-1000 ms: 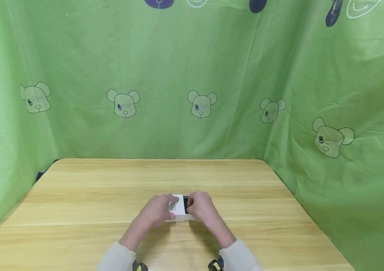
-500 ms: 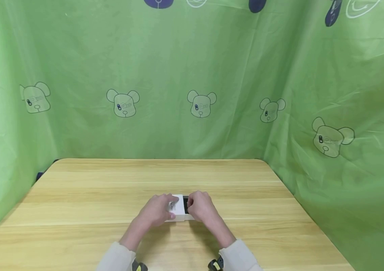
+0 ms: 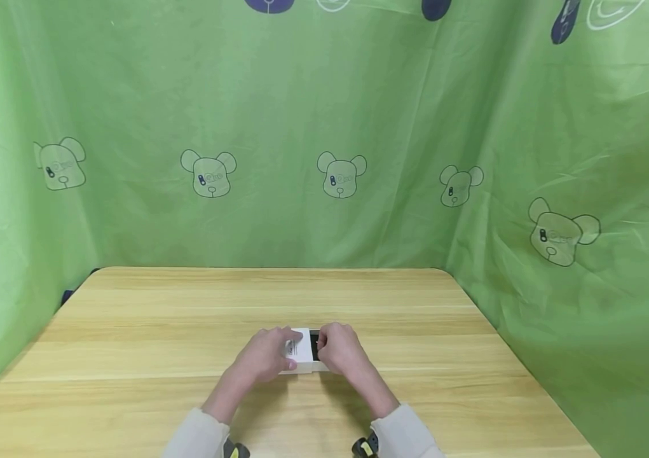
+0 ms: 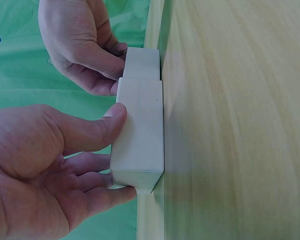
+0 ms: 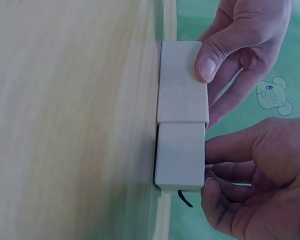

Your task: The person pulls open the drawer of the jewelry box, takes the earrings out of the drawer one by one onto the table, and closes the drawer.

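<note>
A small white cardboard box point(image 3: 303, 348) with dark print on top lies on the table, its inner tray point(image 5: 181, 155) slid partly out of the sleeve point(image 4: 139, 125) to the right. My left hand point(image 3: 267, 355) grips the sleeve, thumb on its near side and fingers over the top and left end. Curled fingers of my right hand point(image 3: 340, 348) reach over the tray's open top, where a black interior point(image 3: 314, 346) shows. What they hold in there is hidden, so I cannot tell. From the tray's right end hangs a short black ribbon point(image 5: 185, 199).
The wooden table point(image 3: 187, 305) extends around the box on all sides. Green curtains point(image 3: 278, 222) with bear-face prints hang behind the table and along its left and right sides.
Both hands and the box stay in place. Only a slight shift shows in the right fingers over the tray's black interior.
</note>
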A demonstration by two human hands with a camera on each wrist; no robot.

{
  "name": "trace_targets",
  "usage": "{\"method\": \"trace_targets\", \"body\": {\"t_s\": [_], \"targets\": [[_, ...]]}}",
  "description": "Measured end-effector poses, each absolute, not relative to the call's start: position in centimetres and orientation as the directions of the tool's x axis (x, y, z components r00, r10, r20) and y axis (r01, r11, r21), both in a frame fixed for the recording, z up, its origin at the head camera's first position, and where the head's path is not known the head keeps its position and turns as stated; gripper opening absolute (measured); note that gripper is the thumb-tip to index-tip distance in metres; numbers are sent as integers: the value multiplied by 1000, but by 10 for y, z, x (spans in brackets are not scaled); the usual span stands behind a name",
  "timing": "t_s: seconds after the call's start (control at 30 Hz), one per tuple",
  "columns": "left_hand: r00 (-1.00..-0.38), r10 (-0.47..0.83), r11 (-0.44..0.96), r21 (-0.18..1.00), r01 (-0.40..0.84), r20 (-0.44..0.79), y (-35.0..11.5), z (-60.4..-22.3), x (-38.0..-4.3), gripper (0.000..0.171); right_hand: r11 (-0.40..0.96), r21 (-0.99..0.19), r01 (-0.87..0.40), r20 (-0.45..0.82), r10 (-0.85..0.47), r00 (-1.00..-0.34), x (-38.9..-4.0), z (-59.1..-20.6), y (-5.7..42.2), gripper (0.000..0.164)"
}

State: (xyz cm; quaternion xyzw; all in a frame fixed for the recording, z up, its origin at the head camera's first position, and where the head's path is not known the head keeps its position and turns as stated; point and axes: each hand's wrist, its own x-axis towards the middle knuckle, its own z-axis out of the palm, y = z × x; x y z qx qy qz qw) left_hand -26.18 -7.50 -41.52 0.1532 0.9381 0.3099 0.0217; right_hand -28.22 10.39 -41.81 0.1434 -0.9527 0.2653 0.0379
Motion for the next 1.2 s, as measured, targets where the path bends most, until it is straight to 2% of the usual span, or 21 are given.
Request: {"method": "trace_targets", "body": {"t_s": [0.6, 1.2], "targets": [[-953, 299, 756, 595, 273, 58, -75, -416, -263, 56, 803, -548, -232, 75, -230, -970, -283, -419, 103, 17], [-953, 299, 767, 582, 271, 50, -75, -417, -263, 56, 815, -540, -210, 61, -211, -976, -280, -417, 101, 16]]}}
